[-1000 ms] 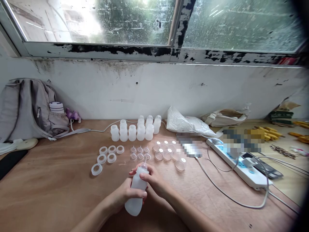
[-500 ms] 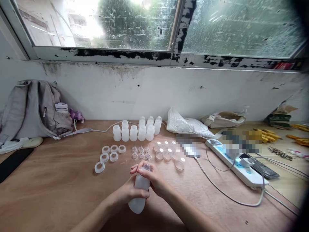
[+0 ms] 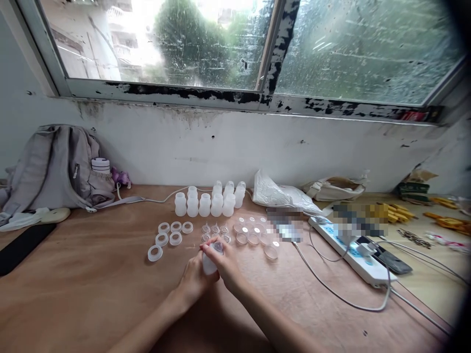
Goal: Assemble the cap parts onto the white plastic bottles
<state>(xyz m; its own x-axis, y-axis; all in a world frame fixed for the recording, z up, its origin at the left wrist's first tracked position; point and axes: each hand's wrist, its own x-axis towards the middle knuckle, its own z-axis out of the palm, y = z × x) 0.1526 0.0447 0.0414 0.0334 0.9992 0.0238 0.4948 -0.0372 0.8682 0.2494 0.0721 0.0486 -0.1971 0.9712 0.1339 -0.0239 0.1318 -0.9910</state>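
A frosted white baby bottle [image 3: 209, 265] is held between my hands above the near middle of the table, much of it hidden by fingers. My left hand [image 3: 195, 273] is wrapped round its body. Over the top end, the fingers of my right hand [image 3: 227, 263] close around the collar, beside the clear nipple end [image 3: 218, 246]. Just beyond the hands lie several clear silicone nipples [image 3: 215, 229], partly covered by my fingers. White collar rings [image 3: 175, 239] lie to the left, and clear round caps [image 3: 253, 238] to the right.
Several frosted bottles [image 3: 205, 205] stand at the back, some capped. A grey backpack [image 3: 55, 166] and a black phone [image 3: 24, 247] are at left. White plastic packaging [image 3: 270, 189] lies against the wall. On the right, a power strip [image 3: 353, 252] trails cables [image 3: 334, 297].
The held bottle has tipped, so less of its body shows. My left hand has turned and shifted slightly left, while my right hand stays on the top. The view has also shifted slightly.
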